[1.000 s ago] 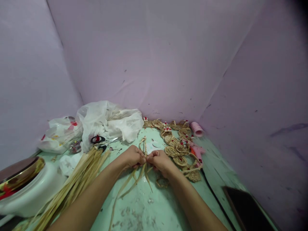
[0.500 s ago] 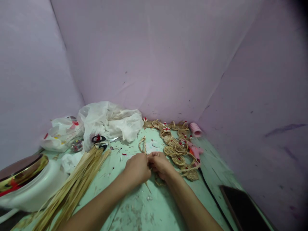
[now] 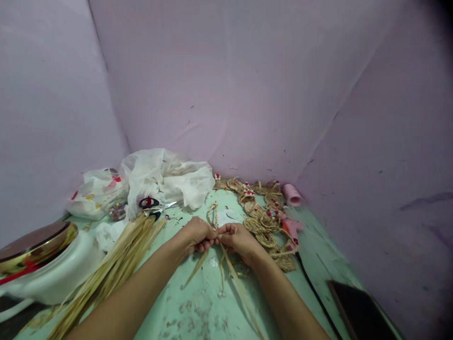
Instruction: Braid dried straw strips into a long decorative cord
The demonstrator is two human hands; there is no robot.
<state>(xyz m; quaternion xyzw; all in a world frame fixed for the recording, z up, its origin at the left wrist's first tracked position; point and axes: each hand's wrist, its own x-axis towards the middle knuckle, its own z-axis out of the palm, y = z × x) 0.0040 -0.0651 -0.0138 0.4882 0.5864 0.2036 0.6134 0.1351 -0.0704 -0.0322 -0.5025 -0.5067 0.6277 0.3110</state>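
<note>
My left hand [image 3: 200,236] and my right hand [image 3: 236,241] meet over the middle of the green tabletop [image 3: 198,302]. Both pinch the lower end of a thin braid [image 3: 213,213] of dried fibre strips, whose looped top lies beyond the fingertips. One loose flat strip [image 3: 196,270] hangs below my left fingers. A longer pale strip [image 3: 241,289] trails from my right fingers toward the table's near side. Close to my right hand lie coiled, braided ornaments [image 3: 262,226] with red and white beads. My fingers hide the exact crossing of the strips.
At left lie a bundle of dried strips [image 3: 116,264], black-handled scissors [image 3: 149,203], white plastic bags [image 3: 166,177] and a white container [image 3: 76,271]. To the right are a pink spool [image 3: 292,195], a pink corded glue gun [image 3: 292,229] and a dark flat device [image 3: 357,307]. Walls enclose the table.
My hands have drawn slightly apart, and my left hand has turned so its curled fingers show. Loose strips now spread below them. The view has shifted slightly.
</note>
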